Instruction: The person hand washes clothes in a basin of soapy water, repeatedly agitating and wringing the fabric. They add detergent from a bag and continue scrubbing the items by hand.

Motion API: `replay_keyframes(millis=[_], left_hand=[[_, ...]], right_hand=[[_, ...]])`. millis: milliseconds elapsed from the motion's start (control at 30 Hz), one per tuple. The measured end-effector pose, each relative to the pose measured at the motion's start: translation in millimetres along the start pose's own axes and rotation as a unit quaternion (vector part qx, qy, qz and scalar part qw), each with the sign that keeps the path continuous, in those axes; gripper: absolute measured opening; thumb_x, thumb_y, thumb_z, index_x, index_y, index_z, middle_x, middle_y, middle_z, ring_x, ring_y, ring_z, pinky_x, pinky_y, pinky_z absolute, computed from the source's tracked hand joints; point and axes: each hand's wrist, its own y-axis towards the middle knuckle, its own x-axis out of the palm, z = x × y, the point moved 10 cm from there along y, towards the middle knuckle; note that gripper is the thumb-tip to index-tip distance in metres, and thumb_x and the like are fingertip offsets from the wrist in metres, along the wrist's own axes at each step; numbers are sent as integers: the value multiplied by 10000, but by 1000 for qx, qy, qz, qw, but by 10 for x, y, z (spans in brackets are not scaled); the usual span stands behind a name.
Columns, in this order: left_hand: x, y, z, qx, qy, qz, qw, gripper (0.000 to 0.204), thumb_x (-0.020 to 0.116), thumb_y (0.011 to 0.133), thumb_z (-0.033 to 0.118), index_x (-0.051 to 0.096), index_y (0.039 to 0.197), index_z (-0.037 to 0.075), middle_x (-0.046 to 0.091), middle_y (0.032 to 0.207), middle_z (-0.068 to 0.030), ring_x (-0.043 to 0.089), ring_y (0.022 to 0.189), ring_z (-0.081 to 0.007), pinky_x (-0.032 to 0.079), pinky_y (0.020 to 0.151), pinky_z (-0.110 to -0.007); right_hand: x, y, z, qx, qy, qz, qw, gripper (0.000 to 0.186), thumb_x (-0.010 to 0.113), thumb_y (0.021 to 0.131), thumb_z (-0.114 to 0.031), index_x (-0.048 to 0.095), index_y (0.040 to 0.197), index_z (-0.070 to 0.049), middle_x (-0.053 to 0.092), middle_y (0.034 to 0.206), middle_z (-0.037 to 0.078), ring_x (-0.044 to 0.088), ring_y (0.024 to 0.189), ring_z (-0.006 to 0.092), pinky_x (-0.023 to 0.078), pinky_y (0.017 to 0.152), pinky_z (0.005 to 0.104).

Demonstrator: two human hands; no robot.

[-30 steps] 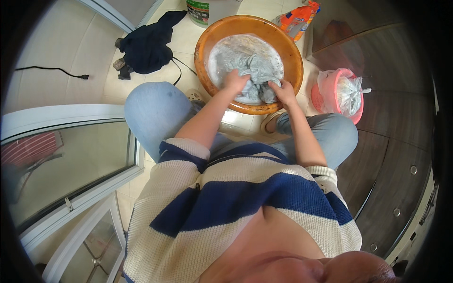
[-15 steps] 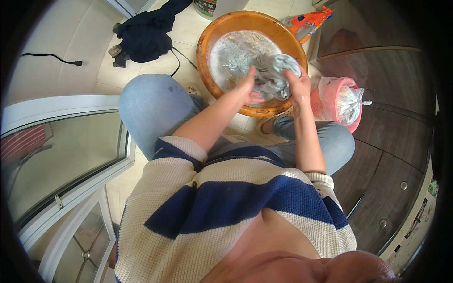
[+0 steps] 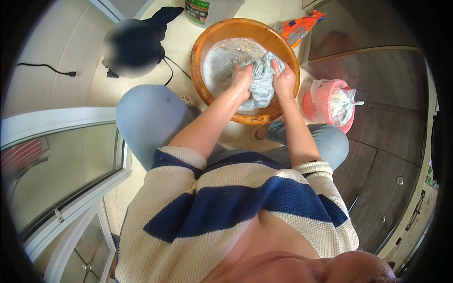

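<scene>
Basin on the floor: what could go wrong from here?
Foamy water could slop over the rim of the basin, possibly making the tiled floor slippery. The bunched gray cloth might slip from the left hand or right hand and splash. Splashes could wet the orange packet close behind the basin.

We see a pink basket (image 3: pixel 309 105) holding a tied plastic bag (image 3: pixel 341 104) near a dark cabinet (image 3: pixel 387 160). To our left, a dark cloth heap (image 3: pixel 136 48), partly blurred, lies on the tiled floor (image 3: pixel 178 45), with a black cord (image 3: pixel 71 74) further left.
</scene>
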Motion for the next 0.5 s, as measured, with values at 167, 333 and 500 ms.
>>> replay_keyframes(millis=[167,333,500], left_hand=[[138,-260,615,159,166,0,973,743,545,915,403,274,1410,-80,368,1403,-281,406,1282,-326,315,1059,-383],[309,-338,672,214,246,-31,945,665,529,927,420,376,1358,-63,463,1343,-238,444,1251,-291,331,1041,-377],[278,-157,598,212,82,-108,968,548,550,945,285,373,1341,-50,501,1284,-163,518,1150,-236,421,967,-358]], right_hand=[[523,-383,825,229,309,-170,907,608,429,927,-590,610,1134,-48,640,875,111,607,678,223,549,596,329],[530,-724,213,353,645,-320,598,814,421,846,-712,358,1399,-119,539,1280,129,621,1037,270,604,657,396],[279,-364,310,315,619,-192,693,459,695,812,-364,563,1164,-102,658,995,35,642,954,192,583,710,375]])
